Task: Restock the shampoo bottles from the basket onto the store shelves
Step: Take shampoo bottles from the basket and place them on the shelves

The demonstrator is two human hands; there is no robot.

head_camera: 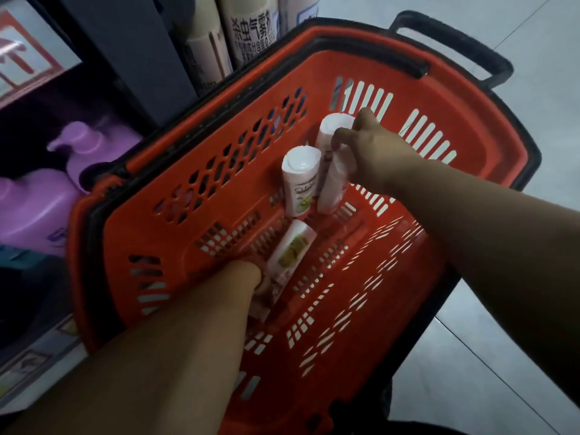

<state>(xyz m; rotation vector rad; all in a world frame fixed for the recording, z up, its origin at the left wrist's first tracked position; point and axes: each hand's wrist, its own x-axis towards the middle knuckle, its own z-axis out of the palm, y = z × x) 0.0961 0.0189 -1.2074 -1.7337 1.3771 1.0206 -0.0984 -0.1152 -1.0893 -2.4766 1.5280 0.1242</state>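
4 white shampoo bottles lie in the red basket (175, 246). 3 stand upright: the gripped bottle (332, 186) under the right hand (370, 152), the green-labelled bottle (299, 183) just left of it, the rear bottle (329, 130) at its fingertips. The lying bottle (290, 249) has its near end in the left hand (251, 277).

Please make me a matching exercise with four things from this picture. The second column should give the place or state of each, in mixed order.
Things:
1 left hand
2 right hand
3 purple bottle
4 spray can

Places or states:
a beige, beyond the basket
b left of the basket
c grips a lying bottle
d grips an upright bottle

Pairs: 1-c, 2-d, 3-b, 4-a.
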